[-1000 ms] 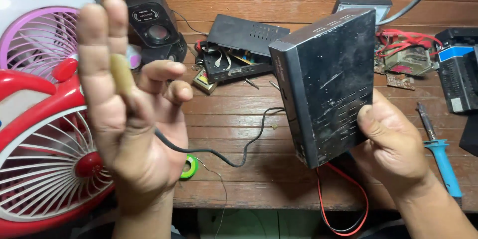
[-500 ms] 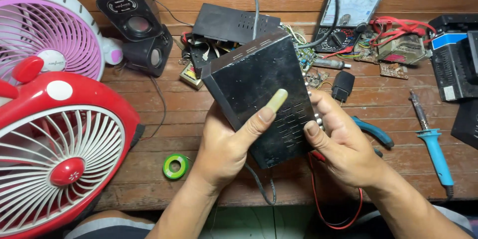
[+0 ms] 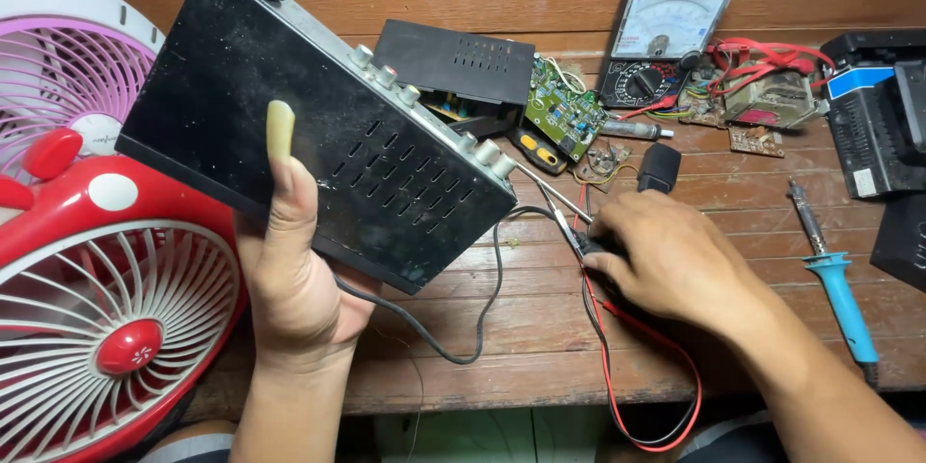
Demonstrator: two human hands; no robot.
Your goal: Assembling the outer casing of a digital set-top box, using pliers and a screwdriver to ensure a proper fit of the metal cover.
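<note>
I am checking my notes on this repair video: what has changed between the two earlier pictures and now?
The right hand let go of the black box and went down to the red and black test leads on the table. The left hand now holds the box alone, raised and tilted. The red fan and blue soldering iron stayed put.

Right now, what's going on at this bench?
A person's left hand holds a black metal box tilted up above the wooden bench, thumb across its vented face. The right hand rests on the bench, gripping the red and black test leads. A meter, a circuit board and a blue soldering iron lie nearby.
</note>
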